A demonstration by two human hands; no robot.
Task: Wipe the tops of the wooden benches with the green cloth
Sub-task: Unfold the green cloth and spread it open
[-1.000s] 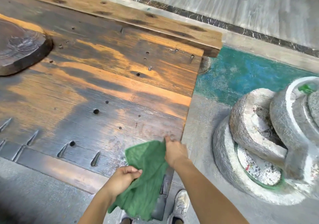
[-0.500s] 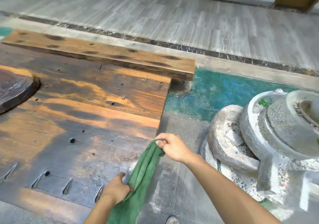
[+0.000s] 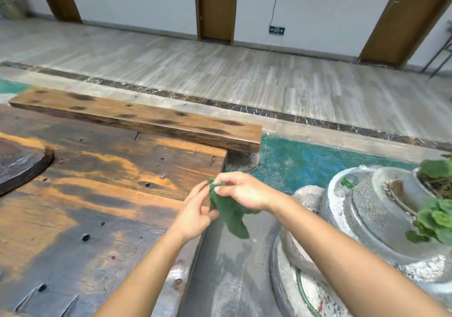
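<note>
Head view: right hand (image 3: 241, 190) grasps the bunched green cloth (image 3: 230, 215), hanging just past the wide wooden bench's (image 3: 97, 194) right edge; left hand (image 3: 195, 211), fingers loose and ungripping, touches the cloth's side over that edge

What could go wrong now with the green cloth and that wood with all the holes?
The green cloth is bunched up, pinched in the right hand with the left hand touching it. Its tail dangles past the edge, so it might slip onto the floor. The wooden bench top has holes and notches that could snag the cloth. The stone planter sits close to the right arm, so an elbow might bump it.
</note>
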